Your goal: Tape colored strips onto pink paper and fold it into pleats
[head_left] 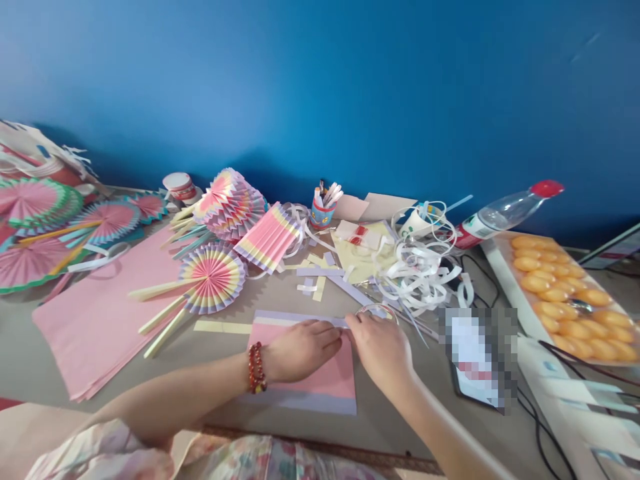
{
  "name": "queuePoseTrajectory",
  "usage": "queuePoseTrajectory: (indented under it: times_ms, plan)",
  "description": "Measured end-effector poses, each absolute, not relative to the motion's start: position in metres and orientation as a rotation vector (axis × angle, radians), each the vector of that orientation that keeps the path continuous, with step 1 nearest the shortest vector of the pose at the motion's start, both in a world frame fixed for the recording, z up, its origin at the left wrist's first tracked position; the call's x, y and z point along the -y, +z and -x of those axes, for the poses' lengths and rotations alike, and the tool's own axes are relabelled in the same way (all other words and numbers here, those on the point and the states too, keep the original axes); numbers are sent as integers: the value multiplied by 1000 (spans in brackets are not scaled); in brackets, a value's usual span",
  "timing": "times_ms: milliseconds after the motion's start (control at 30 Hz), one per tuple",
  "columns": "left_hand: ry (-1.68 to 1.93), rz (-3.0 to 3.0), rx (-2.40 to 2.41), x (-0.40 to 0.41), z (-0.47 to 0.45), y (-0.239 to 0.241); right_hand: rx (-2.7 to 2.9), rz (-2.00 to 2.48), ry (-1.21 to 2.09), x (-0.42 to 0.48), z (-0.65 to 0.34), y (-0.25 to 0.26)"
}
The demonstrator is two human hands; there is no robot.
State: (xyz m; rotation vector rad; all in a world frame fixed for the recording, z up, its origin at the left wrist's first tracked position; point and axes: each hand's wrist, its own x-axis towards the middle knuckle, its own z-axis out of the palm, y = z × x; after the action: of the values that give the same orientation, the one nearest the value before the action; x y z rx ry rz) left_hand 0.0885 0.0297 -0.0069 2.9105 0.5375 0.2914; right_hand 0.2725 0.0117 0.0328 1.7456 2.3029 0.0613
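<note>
A pink sheet of paper (330,380) with lilac edges lies flat in front of me. Along its upper part runs a white strip of tape (273,321). My left hand (303,350), with a red bead bracelet (257,367) at the wrist, rests over the sheet, its fingers together at the strip's right end. My right hand (383,343) meets it there with pinched fingertips; the exact grip is hidden. Just behind my right hand shows a ring-shaped tape roll (377,311), partly covered. A pale yellow paper strip (223,327) lies left of the sheet.
Pleated paper fans (213,277) and a pink paper stack (95,327) lie left. Behind are a pen cup (323,212) and curled white strips (417,273). A phone (475,360), a bottle (510,210) and a tray of yellow oval pieces (570,293) are at right.
</note>
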Motion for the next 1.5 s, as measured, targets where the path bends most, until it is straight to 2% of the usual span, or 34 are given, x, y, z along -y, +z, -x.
queuePoseTrajectory:
  times_ms: [167, 600, 1067, 1400, 1500]
  plan:
    - [330, -2975, -444, -38, -88, -21, -2338, -1735, 14, -8, -280, 30]
    - [245, -3131, -261, -48, -90, -15, -2406, -1754, -48, 3, -295, 17]
    - [163, -3097, -395, -39, -91, -21, -2681, -1901, 128, 27, -307, -15]
    - [244, -3047, -344, -41, -87, -25, -2872, -2037, 233, 36, -345, -3]
    - [255, -2977, -366, -43, -85, -29, -2935, -2082, 126, 39, -344, 9]
